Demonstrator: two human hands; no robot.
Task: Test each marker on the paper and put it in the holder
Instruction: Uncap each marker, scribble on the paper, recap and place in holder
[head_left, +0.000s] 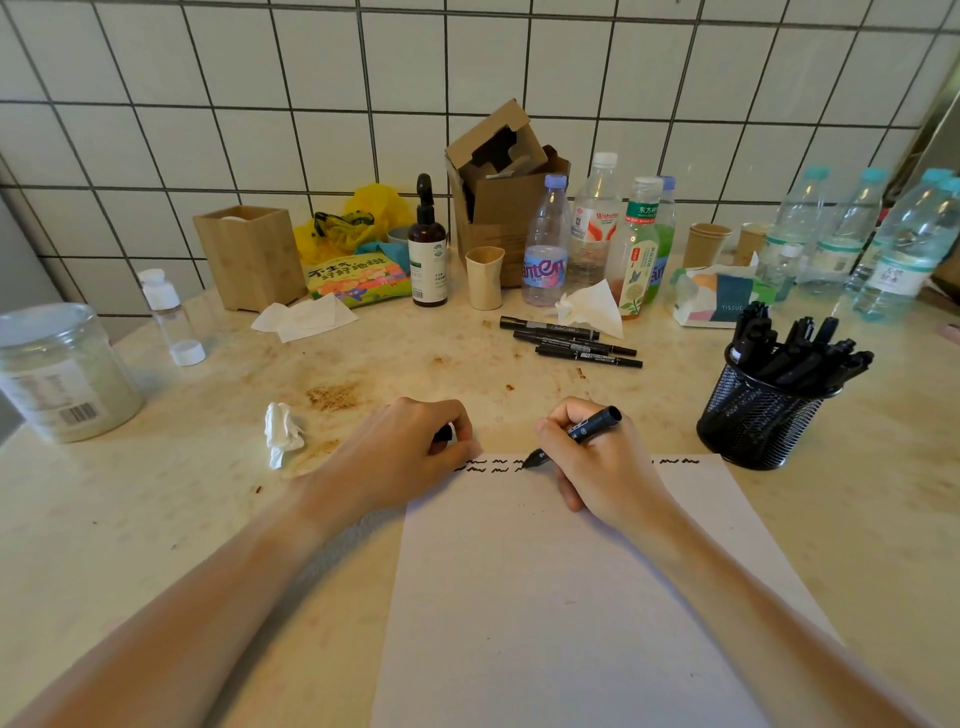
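Head view: three markers (571, 343) lie loose; right hand (597, 467) grips one marker (576, 434) on paper (545, 597); left hand (400, 457) hides a black cap (443, 434).

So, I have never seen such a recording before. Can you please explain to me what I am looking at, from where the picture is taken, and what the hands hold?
There is no machine: a person wears a camera on the head, looking down at both hands. The right hand holds a black marker with its tip on the white paper, beside short test squiggles. The left hand grips a small black thing, probably the cap. Three more markers lie on the table. A black mesh holder already holds many markers.
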